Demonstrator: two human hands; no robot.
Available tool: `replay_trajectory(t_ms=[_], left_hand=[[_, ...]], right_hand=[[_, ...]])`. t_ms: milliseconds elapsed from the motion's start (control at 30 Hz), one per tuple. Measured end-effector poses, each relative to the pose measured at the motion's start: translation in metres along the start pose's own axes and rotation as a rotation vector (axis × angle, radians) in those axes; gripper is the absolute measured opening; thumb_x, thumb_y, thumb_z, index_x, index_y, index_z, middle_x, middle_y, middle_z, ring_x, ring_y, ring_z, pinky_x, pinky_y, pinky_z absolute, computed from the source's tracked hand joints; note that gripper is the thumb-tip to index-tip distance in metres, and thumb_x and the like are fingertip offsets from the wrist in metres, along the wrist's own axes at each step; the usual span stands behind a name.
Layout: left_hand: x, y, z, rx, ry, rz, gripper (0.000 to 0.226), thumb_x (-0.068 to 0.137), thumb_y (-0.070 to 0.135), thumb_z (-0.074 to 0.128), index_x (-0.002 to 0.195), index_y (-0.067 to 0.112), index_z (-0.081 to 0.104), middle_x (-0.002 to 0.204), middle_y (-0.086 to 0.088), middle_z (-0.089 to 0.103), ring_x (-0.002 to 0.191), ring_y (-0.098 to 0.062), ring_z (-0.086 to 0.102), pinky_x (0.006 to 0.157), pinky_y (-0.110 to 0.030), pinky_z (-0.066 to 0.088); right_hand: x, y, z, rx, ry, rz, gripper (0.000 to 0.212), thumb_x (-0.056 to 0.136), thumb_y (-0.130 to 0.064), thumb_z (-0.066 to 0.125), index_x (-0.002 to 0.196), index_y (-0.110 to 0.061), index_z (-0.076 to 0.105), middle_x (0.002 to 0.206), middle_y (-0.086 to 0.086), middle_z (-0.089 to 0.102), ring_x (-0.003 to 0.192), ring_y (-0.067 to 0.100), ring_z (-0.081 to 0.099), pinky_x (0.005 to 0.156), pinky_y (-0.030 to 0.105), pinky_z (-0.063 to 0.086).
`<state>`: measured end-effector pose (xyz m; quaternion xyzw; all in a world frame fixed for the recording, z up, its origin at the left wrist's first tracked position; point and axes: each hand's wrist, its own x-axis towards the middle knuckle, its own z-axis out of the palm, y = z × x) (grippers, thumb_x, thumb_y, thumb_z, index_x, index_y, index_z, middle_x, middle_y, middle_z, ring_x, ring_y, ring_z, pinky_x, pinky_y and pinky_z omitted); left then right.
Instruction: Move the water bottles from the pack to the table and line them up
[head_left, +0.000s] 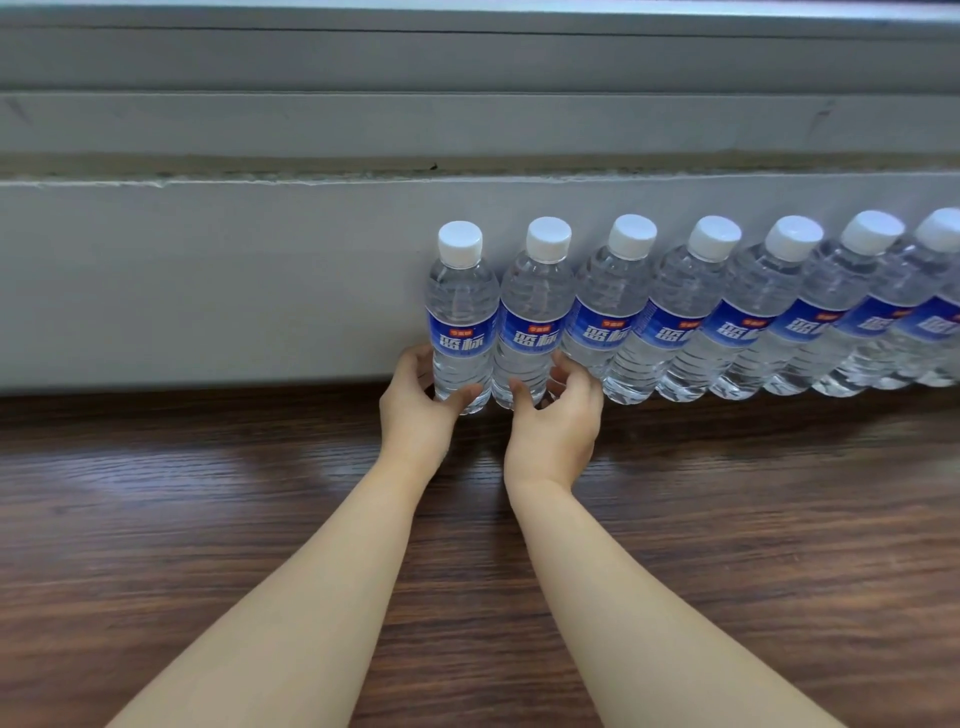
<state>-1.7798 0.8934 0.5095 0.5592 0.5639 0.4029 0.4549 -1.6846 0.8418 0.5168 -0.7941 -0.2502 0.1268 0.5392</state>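
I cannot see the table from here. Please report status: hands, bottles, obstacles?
Left hand grips end bottle. Right hand grips second bottle. Row upright along wall. Nothing blocking.

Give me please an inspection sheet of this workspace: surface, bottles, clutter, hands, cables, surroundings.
Surface: dark wooden table, glossy.
Job's things: seven water bottles in view, upright in a row against the wall, white caps, blue labels; the row runs out of frame at right. No pack seen.
Clutter: nothing seen.
Hands: left hand grips the leftmost bottle near its base; right hand grips the second bottle low down.
Cables: nothing seen.
Surroundings: grey wall with a ledge above.
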Motion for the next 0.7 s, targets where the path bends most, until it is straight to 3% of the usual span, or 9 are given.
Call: replay_trajectory(t_ms=[300, 500, 567, 700], left_hand=[[0.001, 0.001, -0.002, 0.06, -0.022, 0.047, 0.061, 0.073, 0.015, 0.082, 0.125, 0.018, 0.05, 0.115, 0.008, 0.06, 0.106, -0.004, 0.054, 0.088, -0.02, 0.04], [0.005, -0.006, -0.003, 0.19, -0.036, 0.116, 0.064, 0.073, 0.023, 0.081, 0.127, 0.018, 0.048, 0.124, -0.003, 0.062, 0.114, -0.019, 0.058, 0.094, -0.034, 0.048], [0.004, -0.005, -0.004, 0.234, -0.048, 0.135, 0.064, 0.075, 0.025, 0.08, 0.129, 0.018, 0.046, 0.126, -0.004, 0.061, 0.116, -0.021, 0.057, 0.093, -0.032, 0.046], [-0.002, -0.002, -0.008, 0.286, -0.065, 0.144, 0.065, 0.076, 0.029, 0.077, 0.132, 0.018, 0.044, 0.127, -0.005, 0.061, 0.118, -0.024, 0.056, 0.096, -0.038, 0.047]], right_hand=[[0.0, -0.001, -0.001, -0.02, -0.032, 0.005, 0.048, 0.08, -0.023, 0.074, 0.123, -0.024, 0.053, 0.119, -0.008, 0.052, 0.108, 0.008, 0.056, 0.076, 0.026, 0.044], [-0.002, 0.0, -0.004, -0.02, -0.055, -0.024, 0.05, 0.079, -0.02, 0.074, 0.125, -0.023, 0.053, 0.121, -0.006, 0.055, 0.11, 0.012, 0.057, 0.084, 0.033, 0.05], [-0.003, 0.003, -0.006, -0.015, -0.07, -0.035, 0.05, 0.079, -0.019, 0.074, 0.124, -0.022, 0.053, 0.122, -0.005, 0.055, 0.111, 0.014, 0.058, 0.085, 0.036, 0.051], [-0.007, 0.006, -0.019, -0.037, -0.062, -0.037, 0.046, 0.082, -0.018, 0.071, 0.124, -0.021, 0.054, 0.124, -0.006, 0.055, 0.112, 0.012, 0.056, 0.083, 0.025, 0.042]])
